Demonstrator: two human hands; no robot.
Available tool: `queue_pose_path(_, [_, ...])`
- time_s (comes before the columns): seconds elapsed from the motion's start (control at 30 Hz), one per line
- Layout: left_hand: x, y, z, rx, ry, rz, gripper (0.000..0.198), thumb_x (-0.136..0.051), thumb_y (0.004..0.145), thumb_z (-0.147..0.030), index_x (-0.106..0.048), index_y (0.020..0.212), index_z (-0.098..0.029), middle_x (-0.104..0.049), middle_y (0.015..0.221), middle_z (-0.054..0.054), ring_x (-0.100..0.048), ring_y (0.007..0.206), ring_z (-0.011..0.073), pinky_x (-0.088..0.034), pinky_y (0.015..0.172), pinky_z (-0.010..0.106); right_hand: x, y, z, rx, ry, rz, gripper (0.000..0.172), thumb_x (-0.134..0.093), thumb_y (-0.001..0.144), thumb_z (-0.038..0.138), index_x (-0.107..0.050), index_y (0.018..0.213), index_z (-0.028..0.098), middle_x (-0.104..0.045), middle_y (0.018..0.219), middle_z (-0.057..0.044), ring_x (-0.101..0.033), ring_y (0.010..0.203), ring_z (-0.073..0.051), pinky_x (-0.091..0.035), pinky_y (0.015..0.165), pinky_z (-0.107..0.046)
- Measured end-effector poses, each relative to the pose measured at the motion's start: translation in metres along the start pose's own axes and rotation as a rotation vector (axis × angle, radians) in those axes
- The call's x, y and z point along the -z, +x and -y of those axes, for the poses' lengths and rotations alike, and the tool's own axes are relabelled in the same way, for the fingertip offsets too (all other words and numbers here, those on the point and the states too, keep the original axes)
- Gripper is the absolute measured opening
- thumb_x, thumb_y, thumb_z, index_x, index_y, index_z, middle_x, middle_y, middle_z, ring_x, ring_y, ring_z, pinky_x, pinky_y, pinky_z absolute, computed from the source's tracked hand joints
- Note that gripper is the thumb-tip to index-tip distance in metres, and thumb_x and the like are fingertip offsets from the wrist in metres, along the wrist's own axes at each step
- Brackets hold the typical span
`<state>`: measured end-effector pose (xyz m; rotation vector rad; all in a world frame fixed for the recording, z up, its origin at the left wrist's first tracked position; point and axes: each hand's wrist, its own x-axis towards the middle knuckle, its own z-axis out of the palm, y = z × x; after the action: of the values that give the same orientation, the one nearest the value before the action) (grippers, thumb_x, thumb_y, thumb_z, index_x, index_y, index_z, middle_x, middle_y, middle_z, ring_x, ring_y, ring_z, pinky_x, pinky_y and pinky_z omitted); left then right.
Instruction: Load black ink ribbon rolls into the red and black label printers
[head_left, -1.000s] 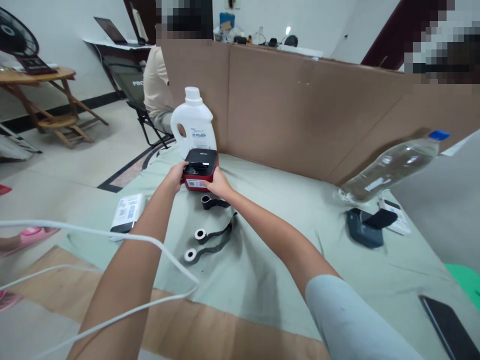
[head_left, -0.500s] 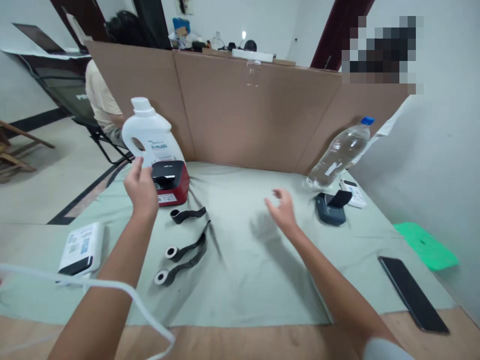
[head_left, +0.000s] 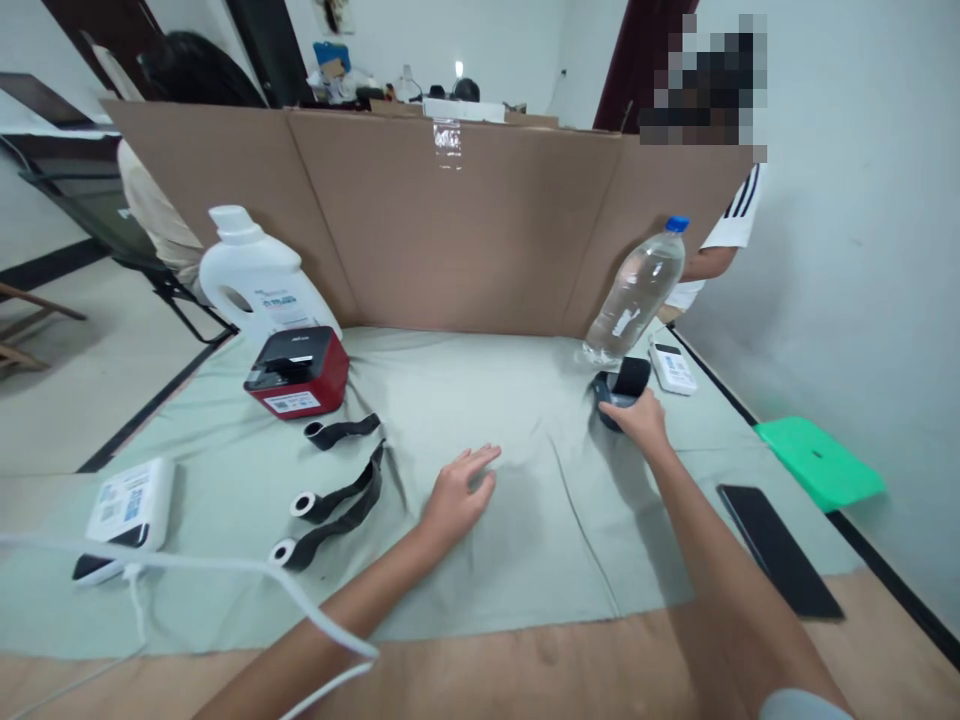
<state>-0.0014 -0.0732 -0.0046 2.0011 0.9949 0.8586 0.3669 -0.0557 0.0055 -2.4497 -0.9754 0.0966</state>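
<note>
My right hand [head_left: 637,418] has its thumb and fingers around the near side of a small dark portable printer [head_left: 609,388], from which a black paper strip [head_left: 631,376] sticks up. The printer stands on the green cloth, just in front of a clear bottle with a blue cap [head_left: 634,295]. Over the middle of the cloth, my left hand [head_left: 459,497] is open, fingers apart, holding nothing. To its left lie three partly unrolled black paper rolls [head_left: 304,505]. Behind them sits a red and black printer [head_left: 307,370].
A white jug [head_left: 259,270] leans by the cardboard screen [head_left: 457,230]. White power banks [head_left: 135,510] lie at left and far right. A phone [head_left: 780,550] rests at right, near a green stool [head_left: 821,462]. A white cable [head_left: 225,568] crosses my left forearm. Two people are beyond the screen.
My right hand has moved right and taken hold of the small printer. My left hand has come from beside the red printer to the middle of the cloth. The view has shifted right.
</note>
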Motion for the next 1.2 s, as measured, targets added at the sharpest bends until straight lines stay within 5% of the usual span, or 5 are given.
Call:
queue_pose_path(0.23, [0.009,0.050,0.016,0.188,-0.040,-0.164,0.030,-0.059,0.091,-0.028,-0.076,0.115,-0.021,-0.079,0.102,0.005,-0.072,0.098,0.0212,-0.056,0.094,0.035,-0.035,-0.105,0.096,0.291,0.250,0.027,0.084,-0.077,0.059,0.056,-0.057,0.127,0.011,-0.069,0.112,-0.018,-0.065,0.106,-0.036,-0.051,0.094,-0.046])
queue_pose_path(0.4, [0.013,0.066,0.035,0.236,-0.107,-0.237,0.031,-0.060,0.092,-0.028,-0.076,0.116,-0.018,-0.078,0.114,0.008,-0.072,0.103,0.0214,-0.054,0.096,0.033,-0.051,-0.162,0.145,0.302,0.257,0.067,0.092,-0.077,0.061,0.052,-0.052,0.135,0.006,-0.064,0.117,-0.025,-0.058,0.115,-0.043,-0.046,0.098,-0.054])
queue_pose_path(0.63, [0.014,0.057,0.038,0.307,-0.176,-0.153,0.027,-0.060,0.091,-0.027,-0.080,0.105,-0.018,-0.078,0.113,0.008,-0.073,0.107,0.0234,-0.054,0.097,0.034,-0.055,-0.188,0.136,0.289,0.204,0.049,0.097,-0.080,0.061,0.053,-0.047,0.139,0.004,-0.060,0.117,-0.026,-0.052,0.117,-0.045,-0.042,0.100,-0.056])
queue_pose_path(0.93, [0.016,0.064,0.053,0.374,-0.038,-0.055,0.020,-0.057,0.084,-0.028,-0.073,0.075,-0.017,-0.074,0.073,0.004,-0.067,0.072,0.0182,-0.048,0.068,0.027,-0.067,-0.200,0.125,0.250,0.213,0.143,0.108,-0.082,0.059,0.058,-0.040,0.144,0.007,-0.056,0.127,-0.028,-0.050,0.119,-0.047,-0.039,0.100,-0.059])
queue_pose_path(1.2, [0.018,0.073,0.062,0.419,-0.120,0.052,0.013,-0.056,0.077,-0.023,-0.061,0.066,-0.018,-0.063,0.062,-0.001,-0.057,0.060,0.0139,-0.041,0.060,0.024,-0.074,-0.191,0.091,0.417,0.246,0.229,0.127,-0.078,0.060,0.070,-0.023,0.157,0.011,-0.052,0.141,-0.026,-0.045,0.131,-0.047,-0.032,0.106,-0.063])
